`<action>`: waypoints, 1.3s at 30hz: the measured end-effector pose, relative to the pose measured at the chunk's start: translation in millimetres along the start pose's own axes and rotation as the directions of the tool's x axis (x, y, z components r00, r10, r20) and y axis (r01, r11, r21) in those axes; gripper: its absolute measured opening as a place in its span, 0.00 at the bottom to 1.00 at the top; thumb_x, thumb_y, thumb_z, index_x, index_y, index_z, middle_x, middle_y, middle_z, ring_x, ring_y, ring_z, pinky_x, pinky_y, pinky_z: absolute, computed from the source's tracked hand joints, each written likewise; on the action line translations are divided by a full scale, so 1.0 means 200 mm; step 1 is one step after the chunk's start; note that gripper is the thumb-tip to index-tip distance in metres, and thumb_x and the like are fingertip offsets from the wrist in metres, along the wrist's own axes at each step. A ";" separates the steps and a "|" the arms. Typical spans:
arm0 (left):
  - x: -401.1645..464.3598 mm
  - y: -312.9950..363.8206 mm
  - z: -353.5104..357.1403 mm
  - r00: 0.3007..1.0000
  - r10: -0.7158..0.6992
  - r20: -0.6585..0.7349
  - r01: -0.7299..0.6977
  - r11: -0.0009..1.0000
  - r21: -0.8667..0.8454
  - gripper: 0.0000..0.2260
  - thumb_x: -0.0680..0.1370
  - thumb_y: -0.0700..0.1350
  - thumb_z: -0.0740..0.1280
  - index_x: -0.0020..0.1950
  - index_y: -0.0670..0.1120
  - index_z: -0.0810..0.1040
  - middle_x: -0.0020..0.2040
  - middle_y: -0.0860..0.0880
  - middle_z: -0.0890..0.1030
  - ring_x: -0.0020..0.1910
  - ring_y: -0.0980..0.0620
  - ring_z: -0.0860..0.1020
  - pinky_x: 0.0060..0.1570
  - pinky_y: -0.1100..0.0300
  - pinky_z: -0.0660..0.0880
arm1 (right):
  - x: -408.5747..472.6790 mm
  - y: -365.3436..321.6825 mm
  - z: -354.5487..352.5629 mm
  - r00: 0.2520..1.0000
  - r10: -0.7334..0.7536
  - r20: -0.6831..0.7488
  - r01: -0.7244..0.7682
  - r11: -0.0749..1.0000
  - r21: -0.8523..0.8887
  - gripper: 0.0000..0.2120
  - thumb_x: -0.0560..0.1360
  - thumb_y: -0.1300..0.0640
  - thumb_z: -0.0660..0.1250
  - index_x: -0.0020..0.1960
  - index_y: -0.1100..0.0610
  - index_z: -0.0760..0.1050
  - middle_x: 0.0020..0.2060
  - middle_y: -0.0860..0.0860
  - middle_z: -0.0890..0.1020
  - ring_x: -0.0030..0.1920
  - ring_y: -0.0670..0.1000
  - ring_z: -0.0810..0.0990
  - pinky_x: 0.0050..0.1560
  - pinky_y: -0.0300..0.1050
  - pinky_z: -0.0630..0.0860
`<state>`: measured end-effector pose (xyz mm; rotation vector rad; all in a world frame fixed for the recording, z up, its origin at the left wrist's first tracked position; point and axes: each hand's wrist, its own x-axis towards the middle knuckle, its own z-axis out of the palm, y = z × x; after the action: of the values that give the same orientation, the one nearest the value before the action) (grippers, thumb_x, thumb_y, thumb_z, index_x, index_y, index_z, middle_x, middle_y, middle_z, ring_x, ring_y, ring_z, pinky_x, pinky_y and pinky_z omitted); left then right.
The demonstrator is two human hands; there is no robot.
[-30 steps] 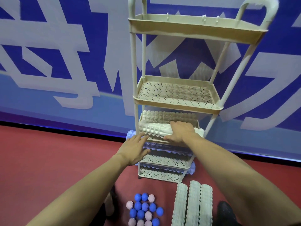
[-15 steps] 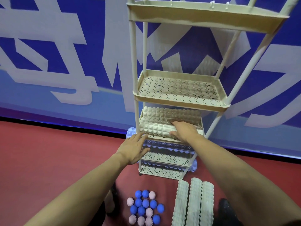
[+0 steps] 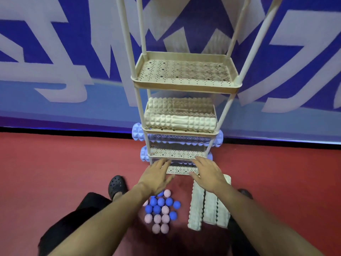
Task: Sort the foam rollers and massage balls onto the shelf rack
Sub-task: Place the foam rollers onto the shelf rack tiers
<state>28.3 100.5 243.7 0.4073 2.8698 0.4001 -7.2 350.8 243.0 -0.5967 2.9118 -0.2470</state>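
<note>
A beige shelf rack (image 3: 184, 87) stands against the wall. Two cream foam rollers (image 3: 180, 121) lie on one tier, below an empty perforated tier. Blue foam rollers (image 3: 137, 131) lie on the two lower tiers, their ends sticking out at the sides. On the red floor in front, three cream rollers (image 3: 208, 206) lie side by side, next to a cluster of blue and pink spiky massage balls (image 3: 160, 211). My left hand (image 3: 156, 176) and my right hand (image 3: 208, 174) hover open, fingers spread, in front of the rack's lowest tier, holding nothing.
A blue wall banner with large white shapes (image 3: 55, 61) runs behind the rack. My foot in a black clog (image 3: 117, 185) rests on the red floor (image 3: 64, 172) left of the balls, and dark trousers show at the bottom.
Both hands have left the cream roller tier and dropped down to the front of the lowest tier. The camera has tilted downward.
</note>
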 end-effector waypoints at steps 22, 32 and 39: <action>0.50 0.41 1.36 0.687 -0.385 0.617 0.704 0.566 -0.430 0.33 0.75 0.60 0.71 0.74 0.46 0.67 0.65 0.46 0.77 0.57 0.47 0.78 0.55 0.56 0.75 | -0.22 0.74 1.18 0.610 0.524 0.594 -0.784 0.506 0.360 0.27 0.74 0.38 0.63 0.69 0.49 0.69 0.65 0.52 0.74 0.63 0.57 0.76 0.62 0.58 0.76; 0.71 0.45 1.85 0.616 -0.485 0.620 0.773 0.523 -0.359 0.34 0.74 0.61 0.71 0.72 0.42 0.68 0.65 0.45 0.77 0.61 0.45 0.78 0.60 0.48 0.76 | -0.01 0.82 1.62 0.538 0.652 0.535 -0.842 0.376 0.388 0.35 0.73 0.37 0.67 0.70 0.58 0.65 0.63 0.55 0.75 0.61 0.57 0.77 0.55 0.52 0.76; 0.78 0.44 1.98 0.519 -0.524 0.675 0.853 0.370 -0.369 0.38 0.65 0.70 0.72 0.63 0.44 0.71 0.53 0.48 0.81 0.49 0.50 0.82 0.51 0.47 0.82 | 0.00 0.85 1.82 0.450 0.707 0.545 -0.866 0.197 0.460 0.38 0.68 0.32 0.70 0.63 0.60 0.68 0.60 0.57 0.78 0.59 0.61 0.78 0.57 0.55 0.77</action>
<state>1.5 321.9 -128.6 -0.8012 1.9116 0.9482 -3.4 458.6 -143.7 0.9842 2.1670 -0.9720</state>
